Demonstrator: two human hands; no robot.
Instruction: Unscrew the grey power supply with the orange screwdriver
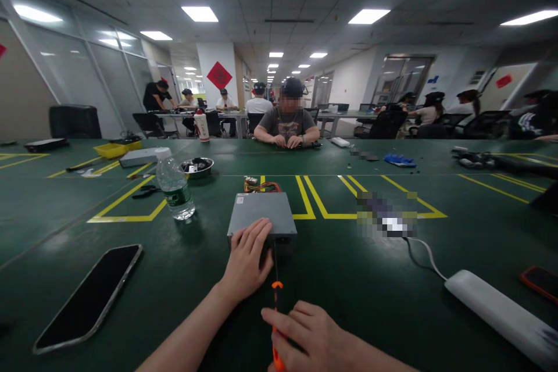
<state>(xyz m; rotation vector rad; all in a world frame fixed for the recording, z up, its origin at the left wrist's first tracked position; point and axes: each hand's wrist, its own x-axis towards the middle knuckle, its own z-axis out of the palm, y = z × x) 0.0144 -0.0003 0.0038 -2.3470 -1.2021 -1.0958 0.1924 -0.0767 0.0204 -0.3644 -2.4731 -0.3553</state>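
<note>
A grey metal box (261,209) with a bundle of coloured wires (264,186) at its far side lies on the green table. My left hand (248,258) rests on the box's near left corner, fingers over its top and thumb at the near side. My right hand (307,334) is closed round the orange and black handle of a screwdriver (277,296). Its thin shaft points away from me, and the tip reaches the near side of the box, right of my left thumb. Where exactly the tip sits is too small to tell.
To the left are a phone (89,299), a water bottle (174,186), a metal bowl (197,167) and a yellow tray (117,148). A white power strip (501,314) with a cable lies right. A person (288,122) sits opposite.
</note>
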